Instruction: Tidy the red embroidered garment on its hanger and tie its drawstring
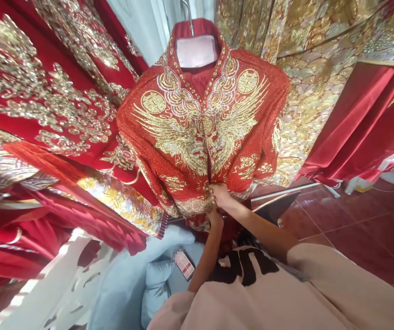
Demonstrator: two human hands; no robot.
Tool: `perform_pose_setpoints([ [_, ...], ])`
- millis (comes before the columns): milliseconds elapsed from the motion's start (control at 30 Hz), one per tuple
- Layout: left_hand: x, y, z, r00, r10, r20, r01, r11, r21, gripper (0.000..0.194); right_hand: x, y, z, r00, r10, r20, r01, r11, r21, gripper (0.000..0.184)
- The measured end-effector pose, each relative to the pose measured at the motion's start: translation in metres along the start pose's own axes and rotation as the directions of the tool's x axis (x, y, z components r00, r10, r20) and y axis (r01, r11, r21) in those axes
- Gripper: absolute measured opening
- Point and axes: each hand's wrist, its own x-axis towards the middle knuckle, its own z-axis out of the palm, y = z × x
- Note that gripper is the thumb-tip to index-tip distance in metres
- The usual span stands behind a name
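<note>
Red cloth with gold embroidery [174,133] makes up the jacket [200,130], hanging from a metal hook [191,20] between red beaded garments [46,91] and gold sequined ones [320,91]. The right hand [218,194] has its fingers bent in a pinch at the lower front opening; the left hand [214,214], just below, also appears to grip the edge there, though whether a fastening lies between the fingertips is too small to tell. A narrow gap shows above the 2 hands. The work would likely go best with both edges level, the cloth lightly taut, and nails clear of the raised gold thread, which could snag.
</note>
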Motion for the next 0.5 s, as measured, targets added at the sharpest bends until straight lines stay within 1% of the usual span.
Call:
perform_pose_setpoints([
  [67,-0.002,-0.001,0.002,0.995,-0.025,-0.093,0.024,1.0,-0.015,0.018,-0.012,-0.035,0.005,0.997,0.03,0.076,-0.032,0.999,0.029,0.029],
  [133,-0.004,-0.001,0.002,0.983,-0.042,-0.176,0.039,0.999,-0.021,0.024,-0.033,-0.077,0.009,0.988,0.056,0.143,-0.063,0.997,0.044,0.03],
  [167,-0.006,0.0,0.002,0.977,-0.04,-0.21,0.037,0.999,-0.017,0.027,-0.046,-0.1,0.011,0.983,0.053,0.176,-0.063,0.997,0.05,0.028],
  [233,-0.008,0.002,0.0,0.964,-0.021,-0.266,0.022,1.0,0.001,0.034,-0.074,-0.147,0.015,0.964,-0.017,0.266,0.001,0.998,0.061,0.024],
  [267,-0.008,0.003,0.0,0.958,-0.008,-0.286,0.012,1.0,0.013,0.037,-0.087,-0.168,0.016,0.934,-0.1,0.343,0.082,0.994,0.065,0.022],
  [300,-0.009,0.005,0.0,0.954,0.006,-0.299,0.002,1.0,0.026,0.039,-0.098,-0.186,0.017,0.886,-0.183,0.426,0.169,0.983,0.07,0.02],
  [333,-0.009,0.007,0.0,0.952,0.017,-0.306,-0.006,0.999,0.034,0.04,-0.104,-0.2,0.018,0.841,-0.246,0.481,0.24,0.968,0.076,0.02],
  [367,-0.009,0.009,0.002,0.954,0.022,-0.3,-0.007,0.999,0.051,0.04,-0.106,-0.209,0.018,0.809,-0.299,0.506,0.298,0.951,0.085,0.02],
  [400,-0.009,0.011,0.004,0.959,0.022,-0.283,-0.001,0.997,0.077,0.038,-0.105,-0.213,0.018,0.804,-0.325,0.498,0.329,0.941,0.084,0.02],
  [467,-0.01,0.014,0.008,0.973,0.008,-0.229,0.024,0.99,0.137,0.033,-0.094,-0.209,0.015,0.839,-0.331,0.432,0.348,0.937,0.042,0.019],
  [500,-0.011,0.016,0.009,0.98,-0.007,-0.197,0.041,0.985,0.167,0.031,-0.088,-0.205,0.012,0.848,-0.324,0.42,0.36,0.933,-0.007,0.017],
])
